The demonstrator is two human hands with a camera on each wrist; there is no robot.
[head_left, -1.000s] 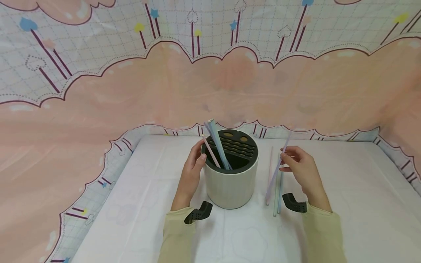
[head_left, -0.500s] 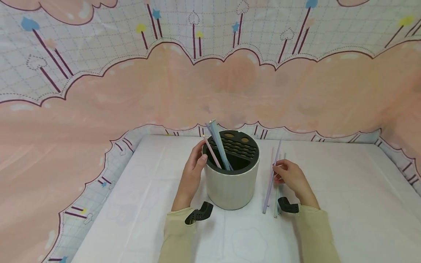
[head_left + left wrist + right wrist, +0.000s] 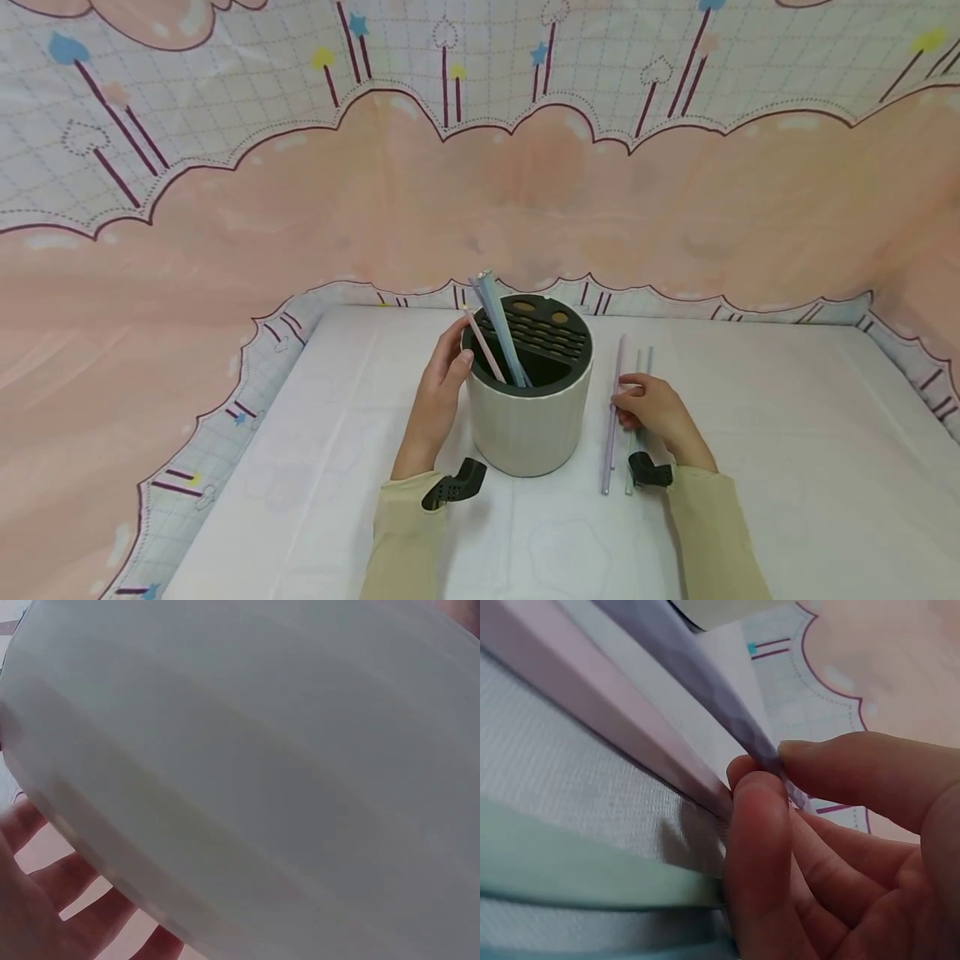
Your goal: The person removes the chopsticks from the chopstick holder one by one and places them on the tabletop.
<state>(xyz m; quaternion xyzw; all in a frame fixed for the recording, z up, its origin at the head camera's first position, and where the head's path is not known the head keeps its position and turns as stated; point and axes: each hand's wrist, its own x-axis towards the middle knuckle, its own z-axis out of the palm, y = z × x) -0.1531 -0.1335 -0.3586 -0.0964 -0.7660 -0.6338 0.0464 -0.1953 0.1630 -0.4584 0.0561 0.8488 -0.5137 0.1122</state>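
A cream pen holder (image 3: 528, 433) with a dark slotted top stands upright on the table. My left hand (image 3: 437, 396) grips its left side, thumb at the rim and fingers round the back; the holder's wall fills most of the left wrist view. Several slim sticks, pale blue (image 3: 500, 329) and pink (image 3: 484, 347) among them, lean in its large compartment. Right of the holder, my right hand (image 3: 660, 414) pinches a slim purple stick (image 3: 697, 682) between thumb and fingertips. Under and beside that hand lie a pink stick (image 3: 592, 694), a pale green stick (image 3: 592, 862) and a blue stick (image 3: 630, 952).
The white-covered table (image 3: 330, 433) runs back to a cloth backdrop (image 3: 360, 217) printed with clouds. A black wrist mount (image 3: 455, 485) sits on the left sleeve, another black mount (image 3: 649, 470) on the right one.
My right hand has moved left and down with the purple stick, which now lies along the pink one, mostly covering it in the head view. My left hand stays on the pen holder.
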